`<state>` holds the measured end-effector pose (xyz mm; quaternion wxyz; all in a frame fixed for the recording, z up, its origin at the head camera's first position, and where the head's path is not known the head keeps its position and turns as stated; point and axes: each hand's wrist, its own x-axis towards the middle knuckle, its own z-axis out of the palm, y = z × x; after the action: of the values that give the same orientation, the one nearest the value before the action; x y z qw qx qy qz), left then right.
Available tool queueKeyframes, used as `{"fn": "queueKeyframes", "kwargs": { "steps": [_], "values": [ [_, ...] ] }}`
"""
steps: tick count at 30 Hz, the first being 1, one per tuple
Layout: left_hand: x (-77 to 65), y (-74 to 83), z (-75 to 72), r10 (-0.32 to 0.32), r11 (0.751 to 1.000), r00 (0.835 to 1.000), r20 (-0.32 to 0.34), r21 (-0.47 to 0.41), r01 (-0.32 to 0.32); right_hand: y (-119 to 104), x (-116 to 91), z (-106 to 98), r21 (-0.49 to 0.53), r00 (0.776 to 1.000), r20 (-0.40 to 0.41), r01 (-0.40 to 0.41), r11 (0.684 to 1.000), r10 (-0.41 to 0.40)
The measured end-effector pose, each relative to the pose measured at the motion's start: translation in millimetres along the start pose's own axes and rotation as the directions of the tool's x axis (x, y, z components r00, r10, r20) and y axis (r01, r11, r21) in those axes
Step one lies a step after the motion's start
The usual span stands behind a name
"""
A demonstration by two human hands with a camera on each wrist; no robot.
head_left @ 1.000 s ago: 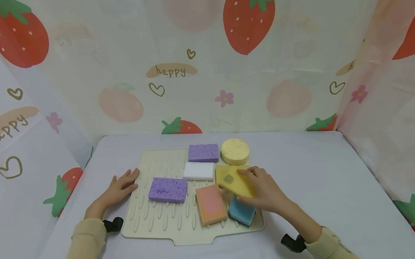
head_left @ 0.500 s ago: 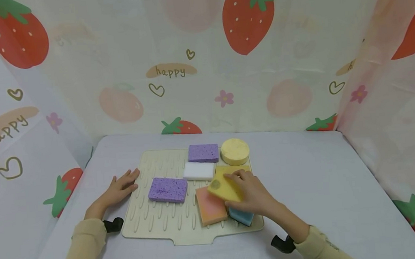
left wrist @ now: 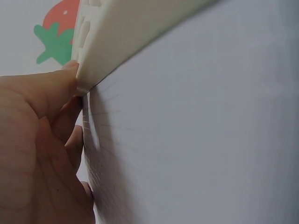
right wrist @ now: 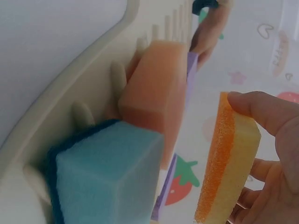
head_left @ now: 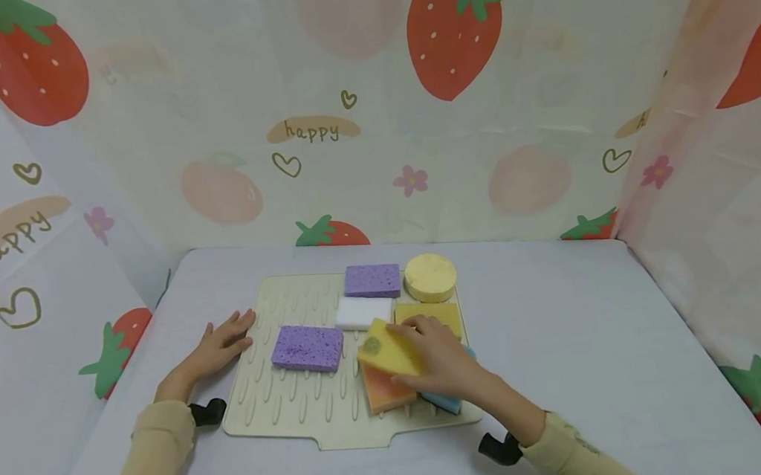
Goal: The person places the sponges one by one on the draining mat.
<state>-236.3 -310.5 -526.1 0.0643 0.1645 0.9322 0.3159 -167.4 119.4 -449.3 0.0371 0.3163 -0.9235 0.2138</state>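
My right hand (head_left: 440, 359) pinches a yellow sponge (head_left: 386, 352) between thumb and fingers, raised over the cream ridged draining board (head_left: 280, 413). The right wrist view shows an orange scouring layer on this sponge (right wrist: 233, 154). Below it lie a peach-orange sponge (head_left: 385, 395), partly covered, and a blue sponge (right wrist: 103, 172), mostly hidden by the hand in the head view. A second yellow sponge (head_left: 430, 313) lies just behind the hand. My left hand (head_left: 218, 351) rests at the board's left edge, fingers spread, its thumb (left wrist: 56, 86) touching the rim in the left wrist view.
Also on the board are a speckled purple sponge (head_left: 307, 349), a white sponge (head_left: 364, 312), another purple sponge (head_left: 372, 281) and a round pale-yellow sponge (head_left: 430, 277). The board lies on a white-covered table (head_left: 563, 342), with strawberry-print curtains (head_left: 222, 101) around it.
My right hand has carried the yellow sponge left, from over the blue sponge to over the peach-orange one, uncovering more of the second yellow sponge. The left hand stays in place.
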Motion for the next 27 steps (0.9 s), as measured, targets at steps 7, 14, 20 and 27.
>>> {"fn": "queueKeyframes", "kwargs": {
  "steps": [7,14,20,27],
  "values": [
    [0.5,0.2,0.2,-0.005,1.0,1.0,0.004,0.0,0.005,-12,4,6,0.004,0.999,0.05,-0.01,1.0,0.01],
    [0.1,-1.1,0.3,-0.015,1.0,1.0,0.01,0.004,0.015,-24,10,9,0.009,0.997,0.078,-0.002,1.0,0.001],
    [-0.1,-2.0,-0.1,-0.002,1.0,1.0,0.005,0.004,0.002,-37,15,9,0.064,0.994,0.111,-0.002,0.998,-0.005],
    [1.6,-3.7,1.3,0.003,1.0,1.0,0.001,-0.001,-0.003,-51,22,18,0.081,0.993,0.1,0.06,0.995,-0.069]
  ]
}}
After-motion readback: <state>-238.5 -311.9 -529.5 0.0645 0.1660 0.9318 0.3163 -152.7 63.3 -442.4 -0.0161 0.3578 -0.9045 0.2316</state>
